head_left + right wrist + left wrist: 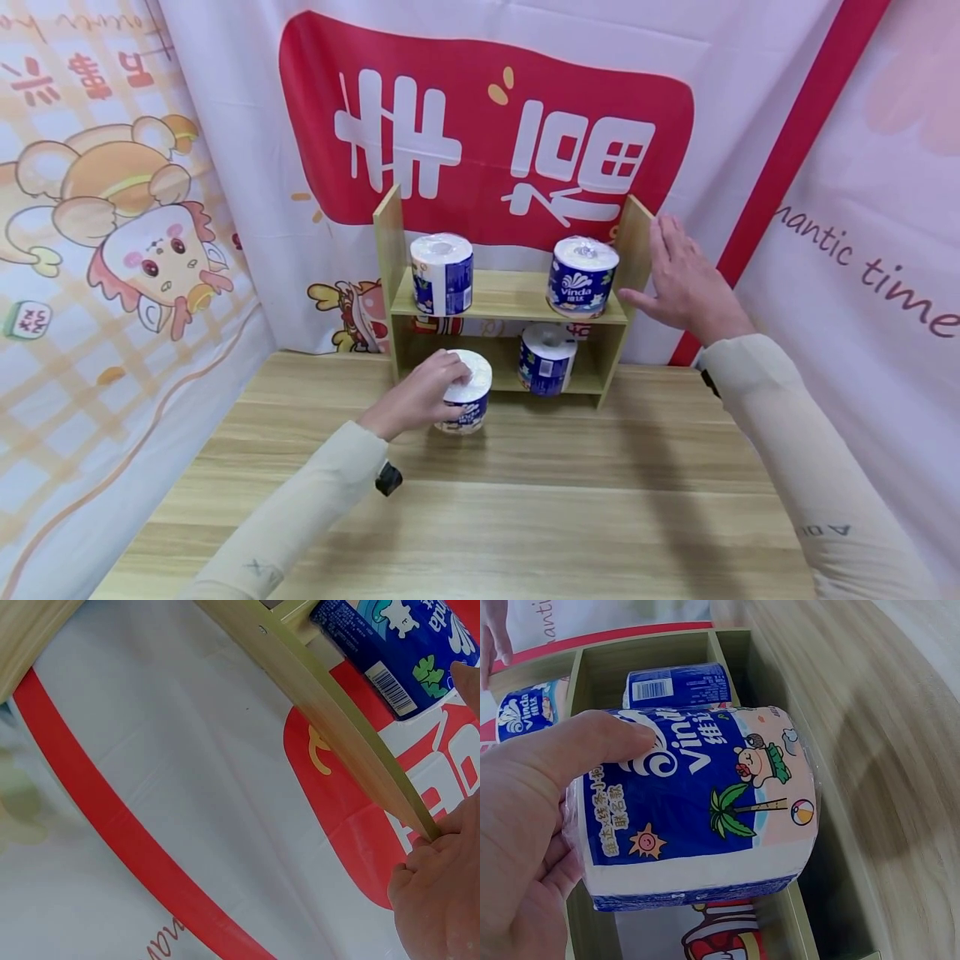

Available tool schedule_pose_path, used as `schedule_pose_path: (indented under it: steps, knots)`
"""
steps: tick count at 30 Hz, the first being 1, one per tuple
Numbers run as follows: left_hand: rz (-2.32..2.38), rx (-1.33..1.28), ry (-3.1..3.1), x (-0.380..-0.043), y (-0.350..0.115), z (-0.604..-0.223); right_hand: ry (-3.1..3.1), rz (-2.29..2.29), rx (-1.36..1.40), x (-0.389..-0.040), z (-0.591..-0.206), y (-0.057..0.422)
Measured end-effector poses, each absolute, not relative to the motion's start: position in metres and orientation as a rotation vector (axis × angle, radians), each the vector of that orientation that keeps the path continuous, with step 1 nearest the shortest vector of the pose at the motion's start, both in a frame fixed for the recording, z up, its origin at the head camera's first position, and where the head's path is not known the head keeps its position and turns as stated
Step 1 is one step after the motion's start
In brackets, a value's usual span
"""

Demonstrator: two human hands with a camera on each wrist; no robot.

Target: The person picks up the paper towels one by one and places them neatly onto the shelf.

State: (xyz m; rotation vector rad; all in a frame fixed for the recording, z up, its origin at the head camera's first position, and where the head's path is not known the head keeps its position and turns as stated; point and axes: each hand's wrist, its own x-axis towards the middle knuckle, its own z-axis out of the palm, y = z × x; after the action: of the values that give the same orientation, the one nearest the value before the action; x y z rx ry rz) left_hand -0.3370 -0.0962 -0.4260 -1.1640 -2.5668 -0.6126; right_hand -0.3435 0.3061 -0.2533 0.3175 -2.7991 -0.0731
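My left hand (420, 392) grips a wrapped toilet paper roll (697, 802) in front of the small wooden shelf (510, 293), near its lower left. The thumb lies across the roll's blue printed wrapper in the left wrist view. At the shelf's right side panel (360, 739), my right hand (686, 279) touches the upright edge, fingers fairly straight and thumb spread toward the roll beside it. Two more rolls stand on the upper board, a left roll (442, 275) and a right roll (583, 277). Another roll (547, 360) sits on the lower level, to the right.
The wood-grain table (525, 517) extends in front of the shelf. Behind hangs a white cloth with a red panel (480, 167). A patterned cloth (112, 217) closes off the left, and another printed cloth (862, 233) the right.
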Motion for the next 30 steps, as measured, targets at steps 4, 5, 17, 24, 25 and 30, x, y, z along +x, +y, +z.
schedule_pose_path:
  steps: [4,5,17,24,25,30]
  knots:
    - [-0.592,-1.161,-2.578,-0.341,-0.093,-0.425,-2.799,-0.077,0.317,-0.343,-0.254,0.306]
    - [-0.583,-1.161,-2.577,-0.342,-0.092,-0.425,-2.8,-0.077,0.316,-0.343,-0.254,0.306]
    - [-0.553,-1.162,-2.555,-0.354,-0.084,-0.425,-2.797,-0.08,0.321,-0.344,-0.255,0.307]
    - [-0.554,-1.142,-2.553,-0.36,-0.078,-0.427,-2.799,-0.094,0.32,-0.344,-0.254,0.307]
    - [-0.556,-1.139,-2.555,-0.36,-0.078,-0.427,-2.799,-0.095,0.321,-0.344,-0.254,0.307]
    - [-0.564,-1.117,-2.572,-0.363,-0.075,-0.428,-2.801,-0.102,0.324,-0.344,-0.254,0.307]
